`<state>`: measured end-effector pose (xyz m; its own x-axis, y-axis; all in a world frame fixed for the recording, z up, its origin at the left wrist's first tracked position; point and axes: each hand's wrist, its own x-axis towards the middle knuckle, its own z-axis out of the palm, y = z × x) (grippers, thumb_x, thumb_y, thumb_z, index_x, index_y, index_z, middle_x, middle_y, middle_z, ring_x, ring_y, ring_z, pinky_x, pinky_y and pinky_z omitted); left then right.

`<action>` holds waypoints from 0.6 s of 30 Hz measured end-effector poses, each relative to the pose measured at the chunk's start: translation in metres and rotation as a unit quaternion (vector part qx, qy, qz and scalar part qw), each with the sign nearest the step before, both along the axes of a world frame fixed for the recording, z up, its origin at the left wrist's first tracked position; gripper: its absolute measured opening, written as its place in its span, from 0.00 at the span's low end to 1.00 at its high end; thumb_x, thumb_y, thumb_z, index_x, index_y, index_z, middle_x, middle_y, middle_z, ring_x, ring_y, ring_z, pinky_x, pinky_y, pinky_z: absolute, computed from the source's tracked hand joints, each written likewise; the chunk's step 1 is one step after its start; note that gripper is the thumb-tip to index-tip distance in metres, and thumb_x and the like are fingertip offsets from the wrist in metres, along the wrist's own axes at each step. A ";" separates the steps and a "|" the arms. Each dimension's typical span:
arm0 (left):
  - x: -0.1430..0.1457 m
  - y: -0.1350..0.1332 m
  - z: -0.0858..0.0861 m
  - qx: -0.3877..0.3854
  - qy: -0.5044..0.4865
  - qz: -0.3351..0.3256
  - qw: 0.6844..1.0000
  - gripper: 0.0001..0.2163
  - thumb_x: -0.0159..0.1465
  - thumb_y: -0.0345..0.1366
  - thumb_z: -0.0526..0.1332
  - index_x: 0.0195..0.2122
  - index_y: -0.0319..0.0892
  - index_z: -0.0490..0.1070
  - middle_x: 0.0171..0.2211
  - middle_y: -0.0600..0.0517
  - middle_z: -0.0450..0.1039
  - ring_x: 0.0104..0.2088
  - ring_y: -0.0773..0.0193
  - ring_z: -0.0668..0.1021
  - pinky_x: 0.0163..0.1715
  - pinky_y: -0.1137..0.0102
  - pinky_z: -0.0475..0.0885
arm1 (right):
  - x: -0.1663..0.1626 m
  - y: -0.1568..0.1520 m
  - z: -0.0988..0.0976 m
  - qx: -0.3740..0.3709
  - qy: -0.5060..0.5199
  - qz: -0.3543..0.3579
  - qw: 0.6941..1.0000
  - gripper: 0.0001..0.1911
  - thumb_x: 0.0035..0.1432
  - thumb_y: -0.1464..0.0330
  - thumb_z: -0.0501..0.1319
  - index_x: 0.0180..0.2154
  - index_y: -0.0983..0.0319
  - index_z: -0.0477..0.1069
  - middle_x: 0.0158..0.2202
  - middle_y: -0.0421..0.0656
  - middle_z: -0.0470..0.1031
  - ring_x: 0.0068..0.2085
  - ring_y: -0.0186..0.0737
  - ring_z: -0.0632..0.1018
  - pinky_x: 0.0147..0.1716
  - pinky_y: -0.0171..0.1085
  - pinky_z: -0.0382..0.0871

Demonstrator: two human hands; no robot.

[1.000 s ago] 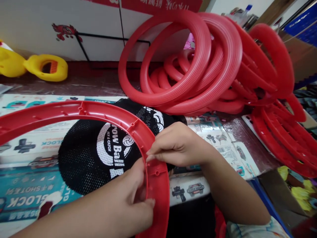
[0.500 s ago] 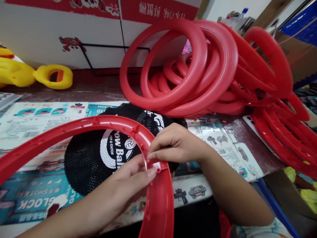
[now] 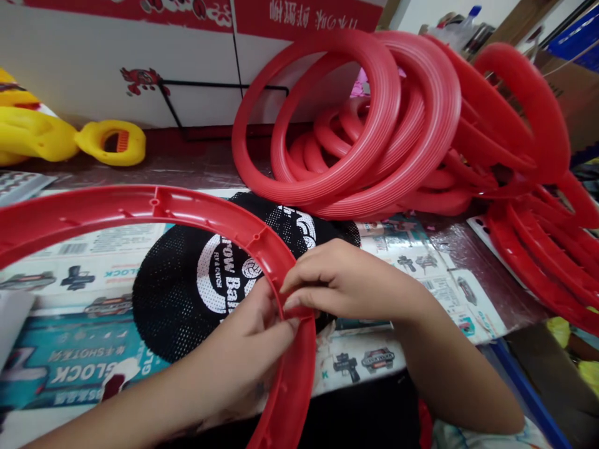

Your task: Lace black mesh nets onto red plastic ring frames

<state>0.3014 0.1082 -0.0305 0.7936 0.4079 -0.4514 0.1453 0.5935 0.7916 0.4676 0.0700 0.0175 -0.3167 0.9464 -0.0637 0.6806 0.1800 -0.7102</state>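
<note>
A large red plastic ring (image 3: pixel 154 209) is held tilted over the table, its ribbed inner side facing me. My left hand (image 3: pixel 255 343) grips its right rim from inside, fingers curled on the edge. My right hand (image 3: pixel 337 280) pinches the same stretch of rim from the outside, fingertips pressed together against my left fingers. Under the ring lies a black mesh disc (image 3: pixel 187 293) with white lettering.
A heap of red rings (image 3: pixel 374 125) leans against the wall at the back and right. Yellow plastic toys (image 3: pixel 110 142) sit at the back left. Printed cardboard sheets (image 3: pixel 70 368) cover the table. White boxes with red print (image 3: pixel 140 56) stand behind.
The ring has tipped up and shifted left. My left fingers have slid up the rim to meet my right fingertips. Both hands stay on the rim.
</note>
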 end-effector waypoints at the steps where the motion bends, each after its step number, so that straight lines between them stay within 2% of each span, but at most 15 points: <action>1: 0.000 -0.001 0.000 0.029 0.005 -0.005 1.000 0.12 0.58 0.30 0.62 0.44 0.43 0.65 0.41 0.51 0.73 0.43 0.60 0.75 0.41 0.69 0.70 | -0.003 -0.002 0.003 -0.016 -0.020 0.001 1.000 0.05 0.58 0.75 0.61 0.34 0.67 0.77 0.32 0.42 0.79 0.33 0.31 0.76 0.35 0.30 0.65; 5: 0.000 -0.002 0.000 0.088 0.016 -0.018 0.996 0.12 0.58 0.32 0.60 0.44 0.41 0.66 0.41 0.48 0.73 0.46 0.55 0.74 0.45 0.65 0.70 | -0.012 -0.009 0.008 -0.030 -0.092 0.002 0.995 0.07 0.58 0.76 0.59 0.31 0.67 0.77 0.31 0.41 0.78 0.33 0.33 0.75 0.36 0.32 0.65; 9: -0.003 -0.001 -0.002 0.085 0.017 -0.060 0.994 0.12 0.59 0.34 0.60 0.45 0.42 0.66 0.40 0.49 0.73 0.43 0.57 0.75 0.43 0.65 0.71 | -0.012 -0.011 0.008 -0.019 -0.113 0.023 0.993 0.07 0.57 0.77 0.59 0.29 0.66 0.75 0.29 0.40 0.77 0.32 0.33 0.74 0.36 0.33 0.65; 14: -0.008 0.001 -0.003 0.088 0.021 -0.126 0.988 0.12 0.62 0.37 0.59 0.46 0.43 0.65 0.40 0.50 0.73 0.42 0.58 0.75 0.43 0.66 0.71 | -0.005 -0.007 0.003 0.004 -0.018 0.078 0.997 0.09 0.54 0.82 0.60 0.29 0.65 0.75 0.29 0.39 0.76 0.32 0.31 0.73 0.36 0.30 0.66; 18: -0.010 0.006 0.002 0.123 0.039 -0.146 0.981 0.14 0.63 0.37 0.59 0.49 0.44 0.65 0.42 0.50 0.73 0.46 0.58 0.74 0.45 0.68 0.69 | 0.000 -0.004 -0.001 0.033 0.051 0.080 0.995 0.09 0.56 0.81 0.58 0.29 0.66 0.74 0.28 0.38 0.75 0.32 0.29 0.73 0.36 0.28 0.67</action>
